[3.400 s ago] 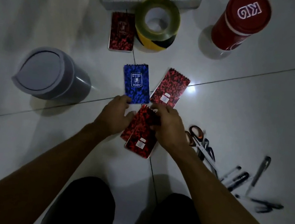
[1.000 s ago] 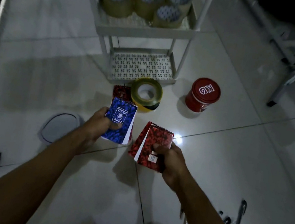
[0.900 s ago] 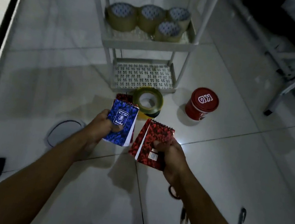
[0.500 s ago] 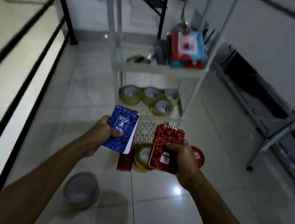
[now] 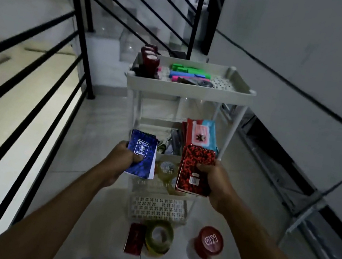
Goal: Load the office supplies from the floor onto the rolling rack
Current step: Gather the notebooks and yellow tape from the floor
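Stairwell floor, rolling rack [image 5: 190, 88] | hands grip blue notepad [image 5: 141, 154], red notepad [image 5: 195, 170] | upright, spirals up

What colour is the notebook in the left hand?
Blue notebook, mottled, with a white emblem; seen in the head view.

Both forearms are bare to the frame's lower edge; no sleeve, watch, ring or glove shows

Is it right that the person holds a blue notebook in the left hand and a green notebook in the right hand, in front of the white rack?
Not quite. The right hand holds a red notebook, not a green one; the head view shows it. The left hand does hold the blue notebook, in front of the white rack.
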A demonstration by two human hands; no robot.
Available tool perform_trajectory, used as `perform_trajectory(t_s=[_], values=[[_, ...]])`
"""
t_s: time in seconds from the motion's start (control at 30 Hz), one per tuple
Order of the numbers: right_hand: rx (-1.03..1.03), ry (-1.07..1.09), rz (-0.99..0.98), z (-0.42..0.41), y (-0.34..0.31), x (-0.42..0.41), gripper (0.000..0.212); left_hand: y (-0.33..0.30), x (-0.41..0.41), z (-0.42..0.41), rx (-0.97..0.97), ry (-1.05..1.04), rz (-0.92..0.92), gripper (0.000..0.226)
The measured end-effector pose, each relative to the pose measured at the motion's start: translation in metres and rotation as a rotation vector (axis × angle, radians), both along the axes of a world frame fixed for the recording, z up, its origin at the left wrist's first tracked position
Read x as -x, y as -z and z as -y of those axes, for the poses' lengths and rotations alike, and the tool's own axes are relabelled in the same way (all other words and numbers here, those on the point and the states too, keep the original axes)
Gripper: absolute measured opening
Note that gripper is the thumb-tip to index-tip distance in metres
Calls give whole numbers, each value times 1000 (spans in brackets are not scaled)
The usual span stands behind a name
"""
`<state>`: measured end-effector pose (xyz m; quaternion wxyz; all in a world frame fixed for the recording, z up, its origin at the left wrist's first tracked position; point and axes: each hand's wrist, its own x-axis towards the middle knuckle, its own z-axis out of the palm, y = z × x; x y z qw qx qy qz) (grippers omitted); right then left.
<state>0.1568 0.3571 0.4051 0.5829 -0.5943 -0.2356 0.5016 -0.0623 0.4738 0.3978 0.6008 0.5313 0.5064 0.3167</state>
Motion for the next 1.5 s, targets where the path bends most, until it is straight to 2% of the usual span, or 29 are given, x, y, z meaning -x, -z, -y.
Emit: perform_trajectory(t_s=[0.17, 0.27, 0.37, 0.47, 0.53, 0.67, 0.73, 0.8, 0.87, 0.93, 1.0, 1.1, 1.17, 1.2, 1.27, 1.33, 1.37, 1.43, 1.5], values=[[15, -47, 36, -11, 13, -12, 36, 12, -23, -23, -63, -24, -45, 29], [26, -70, 37, -15, 22, -17, 34, 16, -41, -35, -132, -34, -111, 36], [56, -50, 30, -16, 34, -17, 31, 14, -59, -50, -265, -65, -232, 50], [74, -56, 41, -11, 42, -16, 32, 9, -76, -71, -380, -116, -486, 62], [79, -68, 57, -7, 44, -16, 33, 8, -84, -83, -362, -130, -601, 70], [70, -77, 60, -1, 41, -18, 34, 20, -90, -100, -173, -137, -640, 82], [62, -83, 63, -2, 36, -18, 33, 28, -91, -102, -177, -158, -712, 72], [49, -99, 82, -5, 31, -17, 31, 31, -91, -98, -282, -209, -718, 56], [17, -121, 94, -12, 23, -13, 30, 31, -89, -94, -444, -107, -815, 74], [-16, -137, 104, -21, 15, -6, 31, 30, -84, -94, -482, 29, -903, 99], [-31, -135, 128, -33, 9, 1, 33, 26, -78, -89, -440, 91, -798, 92], [-32, -96, 157, -57, 5, 18, 41, 16, -58, -70, -446, 155, -484, 51], [-37, -64, 177, -77, 4, 29, 42, 3, -33, -55, -283, 314, -261, 43], [-36, -52, 192, -88, 5, 34, 40, -4, -17, -52, -197, 416, -215, 43], [-13, -40, 258, -111, 7, 44, 34, -17, 17, -56, -76, 570, -271, 37], [33, -35, 322, -133, 11, 50, 28, -25, 43, -68, -41, 640, -440, 26], [54, -35, 345, -144, 13, 52, 25, -25, 51, -76, -60, 593, -507, 23], [87, -45, 408, -164, 16, 53, 22, -16, 54, -92, -158, 358, -528, 21], [135, -89, 542, -178, 17, 54, 23, -5, 47, -101, -280, 211, -504, 39]])
